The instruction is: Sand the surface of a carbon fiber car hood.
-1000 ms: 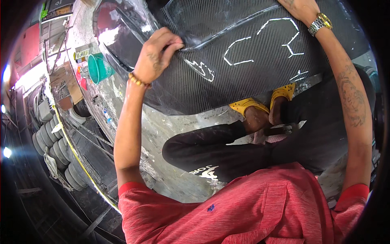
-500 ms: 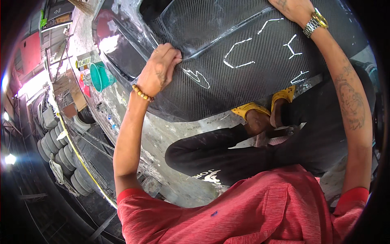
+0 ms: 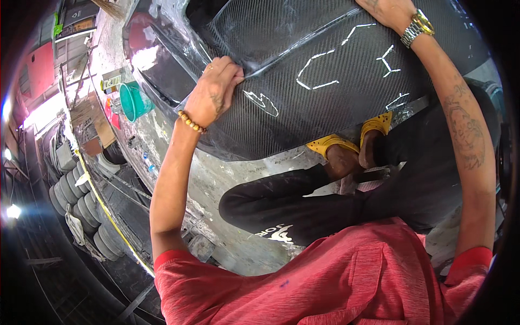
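A stained grey floor (image 3: 211, 176) shows left of centre; a white light (image 3: 13, 211) glows far left, a red panel (image 3: 41, 70) upper left.

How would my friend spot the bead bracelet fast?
Find the big, curved black panel with a woven pattern across the top of the picture. Follow it to the person's left hand. Worn just below that hand is the yellow-brown bracelet of round beads, unlike the silver-and-gold metal watch worn on the right.
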`<state>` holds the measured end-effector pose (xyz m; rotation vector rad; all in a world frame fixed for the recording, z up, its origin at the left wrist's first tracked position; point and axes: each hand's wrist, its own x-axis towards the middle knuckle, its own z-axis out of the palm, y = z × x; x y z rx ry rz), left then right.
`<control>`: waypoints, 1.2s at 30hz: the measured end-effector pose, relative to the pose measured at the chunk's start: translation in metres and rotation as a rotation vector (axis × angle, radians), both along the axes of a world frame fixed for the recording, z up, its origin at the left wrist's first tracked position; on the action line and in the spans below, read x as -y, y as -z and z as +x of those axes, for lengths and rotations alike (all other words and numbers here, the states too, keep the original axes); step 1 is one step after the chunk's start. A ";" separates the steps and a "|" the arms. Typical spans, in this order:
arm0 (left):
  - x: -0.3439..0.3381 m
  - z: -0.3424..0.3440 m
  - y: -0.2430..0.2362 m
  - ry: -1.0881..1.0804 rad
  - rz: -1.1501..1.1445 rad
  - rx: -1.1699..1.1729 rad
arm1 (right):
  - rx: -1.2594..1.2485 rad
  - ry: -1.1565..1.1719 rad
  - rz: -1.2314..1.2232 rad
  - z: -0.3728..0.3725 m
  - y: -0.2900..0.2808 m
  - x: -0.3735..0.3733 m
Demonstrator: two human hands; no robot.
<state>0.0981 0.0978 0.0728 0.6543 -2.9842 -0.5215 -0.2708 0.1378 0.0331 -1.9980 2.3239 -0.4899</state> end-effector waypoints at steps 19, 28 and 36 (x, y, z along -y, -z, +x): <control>0.011 0.003 -0.010 0.013 0.073 0.120 | 0.018 0.010 0.024 0.003 -0.004 0.000; 0.008 0.003 -0.007 0.023 0.018 0.087 | 0.003 0.000 0.000 0.002 -0.001 0.000; 0.009 0.004 -0.004 0.021 0.018 0.099 | 0.006 -0.006 -0.009 0.001 -0.001 -0.001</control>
